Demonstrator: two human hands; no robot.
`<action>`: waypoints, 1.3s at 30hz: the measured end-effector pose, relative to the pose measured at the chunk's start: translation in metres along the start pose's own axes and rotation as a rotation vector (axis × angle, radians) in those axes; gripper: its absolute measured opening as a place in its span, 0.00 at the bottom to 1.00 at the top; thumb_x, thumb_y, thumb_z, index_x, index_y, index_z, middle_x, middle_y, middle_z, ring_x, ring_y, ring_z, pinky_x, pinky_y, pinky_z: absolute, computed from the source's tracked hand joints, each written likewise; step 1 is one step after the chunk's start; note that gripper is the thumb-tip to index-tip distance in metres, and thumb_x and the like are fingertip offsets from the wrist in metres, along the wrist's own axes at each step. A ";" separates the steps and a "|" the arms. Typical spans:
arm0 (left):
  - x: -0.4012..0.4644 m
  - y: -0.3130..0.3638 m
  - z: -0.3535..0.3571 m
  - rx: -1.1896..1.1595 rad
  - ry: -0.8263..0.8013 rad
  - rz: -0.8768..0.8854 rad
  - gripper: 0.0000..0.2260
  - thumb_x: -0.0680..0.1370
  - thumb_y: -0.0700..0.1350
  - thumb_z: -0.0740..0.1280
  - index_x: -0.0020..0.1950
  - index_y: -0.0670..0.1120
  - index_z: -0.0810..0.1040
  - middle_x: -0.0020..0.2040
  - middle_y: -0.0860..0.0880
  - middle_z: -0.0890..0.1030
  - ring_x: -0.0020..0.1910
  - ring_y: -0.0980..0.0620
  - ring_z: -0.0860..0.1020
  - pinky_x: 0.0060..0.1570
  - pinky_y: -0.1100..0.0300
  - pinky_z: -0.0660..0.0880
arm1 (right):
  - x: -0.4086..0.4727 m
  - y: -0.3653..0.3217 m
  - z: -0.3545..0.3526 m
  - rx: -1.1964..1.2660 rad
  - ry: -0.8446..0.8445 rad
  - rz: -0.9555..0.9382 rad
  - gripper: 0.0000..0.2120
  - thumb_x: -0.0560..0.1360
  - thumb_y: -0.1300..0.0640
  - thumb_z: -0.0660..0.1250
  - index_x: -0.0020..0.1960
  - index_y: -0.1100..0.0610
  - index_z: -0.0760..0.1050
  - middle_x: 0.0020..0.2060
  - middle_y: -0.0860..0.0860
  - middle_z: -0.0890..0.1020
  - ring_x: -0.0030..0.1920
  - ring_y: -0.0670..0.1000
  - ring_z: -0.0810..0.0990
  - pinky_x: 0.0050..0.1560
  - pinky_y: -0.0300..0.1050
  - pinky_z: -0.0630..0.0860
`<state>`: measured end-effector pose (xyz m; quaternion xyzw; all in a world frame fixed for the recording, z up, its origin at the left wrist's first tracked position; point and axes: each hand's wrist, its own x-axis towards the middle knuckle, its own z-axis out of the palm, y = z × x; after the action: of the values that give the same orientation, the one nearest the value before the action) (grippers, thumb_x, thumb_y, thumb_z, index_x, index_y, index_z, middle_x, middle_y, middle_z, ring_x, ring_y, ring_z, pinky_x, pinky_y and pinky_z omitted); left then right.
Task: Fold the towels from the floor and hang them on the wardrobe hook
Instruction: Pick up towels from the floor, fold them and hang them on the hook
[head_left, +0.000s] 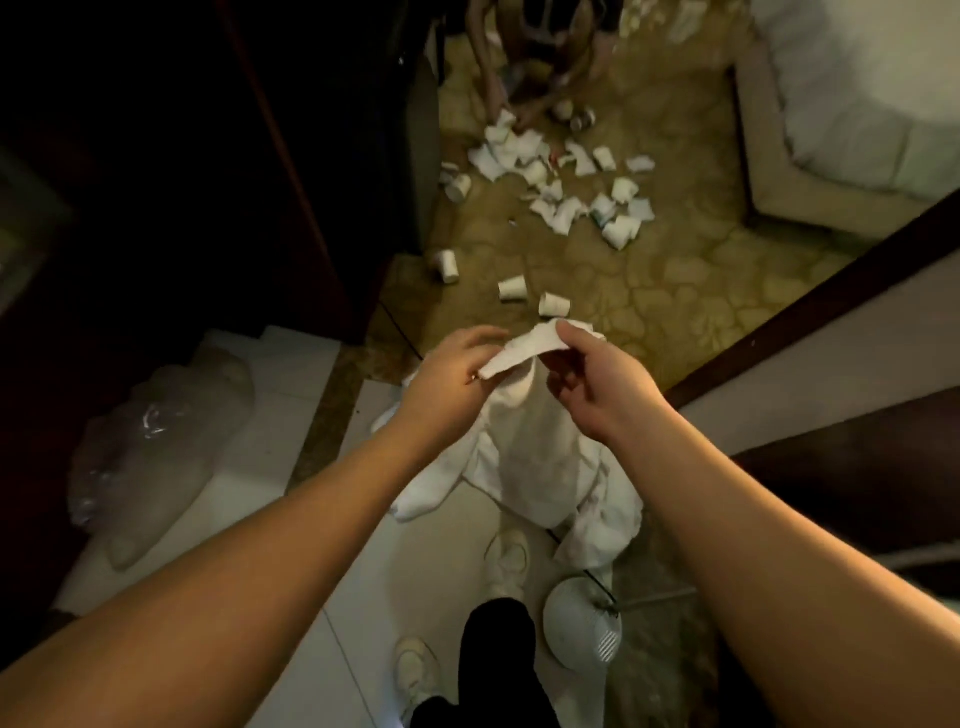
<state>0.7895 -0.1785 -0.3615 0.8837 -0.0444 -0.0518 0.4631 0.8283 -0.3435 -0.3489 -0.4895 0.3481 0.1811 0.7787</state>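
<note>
At the far left it is very dark; a clear plastic bag (156, 447) lies on the pale tile floor (291, 436) there, near a dark wooden wardrobe (291, 171) that stands behind it. Next comes the left hand (447, 379); its fingers are curled around the top edge of a white towel (530, 441), with the thumb side pressed on the cloth. The towel hangs down from both hands; its lower part lies bunched on the tiles, just in front of a white shoe (506, 558); a second white shoe (415, 670) is lower, beside a black trouser leg (496, 644). Past the hands, many white paper cups (511, 288) and torn white paper bits (519, 150) are spread over the brown patterned carpet (649, 291). The right hand (597, 384) pinches the same top edge of the towel between thumb and first finger; the other fingers curl loosely under it. Low down to the right, a round white fan base (582, 623) sits on the floor, touching the towel's end. At the far right top is a bed with white sheets (872, 104).
</note>
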 end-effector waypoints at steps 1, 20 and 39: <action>-0.010 0.013 -0.014 -0.101 0.011 -0.024 0.11 0.81 0.50 0.66 0.61 0.50 0.83 0.62 0.54 0.81 0.62 0.56 0.76 0.58 0.63 0.70 | -0.017 -0.006 0.004 -0.013 -0.022 -0.001 0.07 0.77 0.58 0.72 0.54 0.59 0.79 0.37 0.51 0.87 0.35 0.47 0.86 0.29 0.38 0.77; -0.308 0.205 -0.170 -0.313 0.375 -0.165 0.12 0.78 0.57 0.67 0.47 0.52 0.85 0.42 0.50 0.86 0.41 0.56 0.83 0.42 0.60 0.77 | -0.311 0.025 0.014 -1.333 -0.811 -0.646 0.07 0.74 0.41 0.73 0.50 0.40 0.79 0.45 0.37 0.83 0.45 0.37 0.82 0.44 0.32 0.74; -0.800 0.286 -0.289 -0.469 1.129 -0.301 0.16 0.81 0.52 0.66 0.62 0.42 0.80 0.59 0.42 0.82 0.60 0.42 0.80 0.63 0.47 0.76 | -0.549 0.198 0.084 -1.721 -0.934 -1.158 0.12 0.76 0.38 0.69 0.51 0.44 0.74 0.48 0.44 0.80 0.41 0.40 0.73 0.38 0.37 0.67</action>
<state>0.0264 -0.0047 0.0778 0.6463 0.3444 0.3494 0.5845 0.3560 -0.1468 -0.0563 -0.8334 -0.4947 0.1377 0.2042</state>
